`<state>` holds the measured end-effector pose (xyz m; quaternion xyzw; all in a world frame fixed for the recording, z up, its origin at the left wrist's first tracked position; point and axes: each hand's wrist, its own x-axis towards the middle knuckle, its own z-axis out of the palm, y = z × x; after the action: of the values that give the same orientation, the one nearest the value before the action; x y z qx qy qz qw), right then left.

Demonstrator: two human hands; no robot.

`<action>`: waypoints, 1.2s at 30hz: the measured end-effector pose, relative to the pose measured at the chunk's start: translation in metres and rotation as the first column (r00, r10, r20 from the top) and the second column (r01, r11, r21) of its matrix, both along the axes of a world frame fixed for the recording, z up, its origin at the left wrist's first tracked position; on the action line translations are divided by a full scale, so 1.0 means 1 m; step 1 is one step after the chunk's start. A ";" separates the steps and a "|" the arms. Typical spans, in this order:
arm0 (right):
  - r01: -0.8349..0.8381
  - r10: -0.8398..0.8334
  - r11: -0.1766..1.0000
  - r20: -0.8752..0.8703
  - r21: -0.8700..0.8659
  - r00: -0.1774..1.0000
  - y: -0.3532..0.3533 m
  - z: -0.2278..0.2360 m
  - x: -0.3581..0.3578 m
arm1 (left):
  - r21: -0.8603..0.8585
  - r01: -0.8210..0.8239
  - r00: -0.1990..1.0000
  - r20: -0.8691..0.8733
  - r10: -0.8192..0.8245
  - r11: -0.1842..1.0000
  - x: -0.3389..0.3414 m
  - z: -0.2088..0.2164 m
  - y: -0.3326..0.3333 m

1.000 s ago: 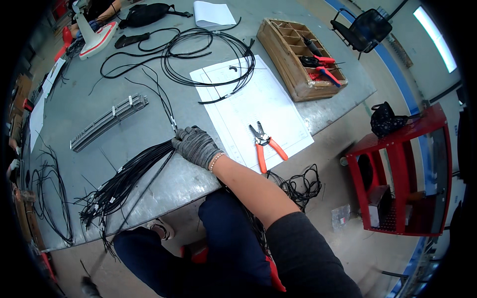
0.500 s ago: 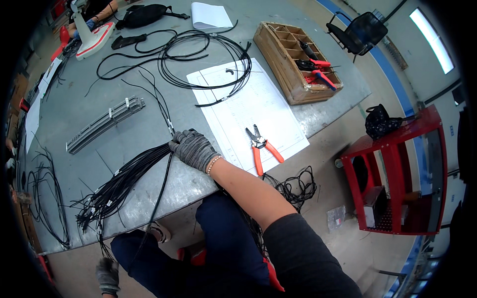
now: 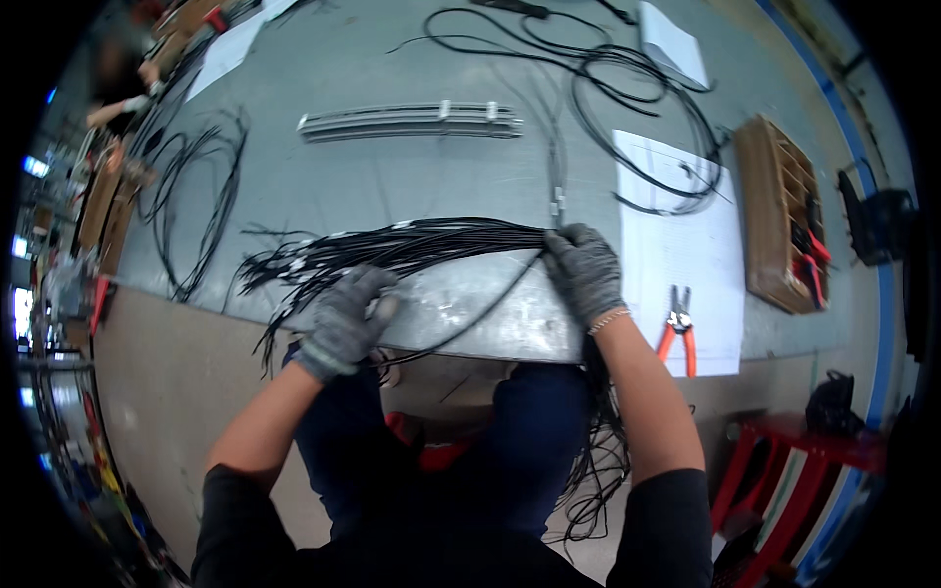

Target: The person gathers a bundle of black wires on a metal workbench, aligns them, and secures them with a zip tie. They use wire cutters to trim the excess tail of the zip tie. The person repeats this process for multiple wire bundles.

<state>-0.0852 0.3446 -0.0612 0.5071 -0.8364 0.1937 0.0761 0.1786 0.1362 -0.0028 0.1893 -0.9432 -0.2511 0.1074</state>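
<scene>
A bundle of many thin black cables [image 3: 441,235] with white labels lies along the near part of the metal table, its loose ends fanning out to the left. My right hand [image 3: 586,269], in a grey knitted glove, is closed round the bundle's right end. One separate cable [image 3: 490,309] curves from there down to the table edge near my left wrist. My left hand [image 3: 345,318], gloved alike, rests at the near side of the fanned ends; its thumb stands apart from the fingers, which reach to the cables. Motion blurs it slightly.
Wire strippers with orange handles [image 3: 678,333] lie on printed sheets [image 3: 676,235] to the right, beside a wooden compartment box [image 3: 769,216]. Grey slotted rails [image 3: 412,122] and cable coils [image 3: 201,211] lie farther off. More cables hang beside my right leg. A person works at far left.
My left hand has come up from below the table edge to the bundle. My right hand keeps its hold. The view has swung left, and the bundle now lies more level.
</scene>
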 end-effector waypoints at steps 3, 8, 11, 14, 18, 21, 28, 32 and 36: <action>0.024 -0.025 0.999 0.032 0.034 0.999 -0.004 -0.003 0.002 | 0.058 0.015 0.983 -0.185 -0.004 0.998 -0.007 -0.026 -0.001; 0.020 -0.023 0.998 0.043 0.062 0.999 -0.002 -0.003 0.002 | 0.211 0.027 0.993 -0.119 -0.002 0.977 -0.029 -0.040 0.027; 0.022 -0.022 0.998 0.006 0.058 1.000 0.000 -0.005 -0.001 | 0.164 0.102 0.993 -0.077 -0.090 0.981 -0.043 -0.047 0.046; 0.014 -0.013 1.000 -0.017 0.022 1.000 0.001 -0.007 -0.001 | 0.111 0.159 0.975 0.139 -0.174 0.981 -0.048 -0.053 0.059; 0.009 -0.009 1.000 0.003 0.022 1.000 0.001 -0.009 -0.003 | 0.200 0.182 0.941 0.247 -0.229 0.963 -0.055 -0.053 0.067; 0.014 -0.015 0.999 0.031 0.045 0.999 0.001 -0.011 -0.003 | 0.127 0.196 0.947 0.233 -0.222 0.972 -0.054 -0.055 0.075; 0.014 -0.015 0.998 0.031 0.056 0.999 -0.004 -0.009 -0.001 | 0.068 0.153 0.971 0.175 -0.163 0.986 -0.055 -0.064 0.081; 0.025 -0.028 0.998 0.043 0.066 0.999 -0.002 -0.009 -0.003 | 0.023 0.192 0.975 0.106 -0.194 0.981 -0.049 -0.063 0.085; 0.051 -0.051 0.998 0.030 0.029 0.998 0.000 -0.003 0.001 | 0.124 0.082 0.976 0.189 -0.105 0.989 -0.060 -0.048 0.091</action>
<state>-0.0845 0.3451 -0.0641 0.4835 -0.8528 0.1877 0.0609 0.1187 0.2272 -0.0513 0.1742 -0.9410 -0.2901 -0.0085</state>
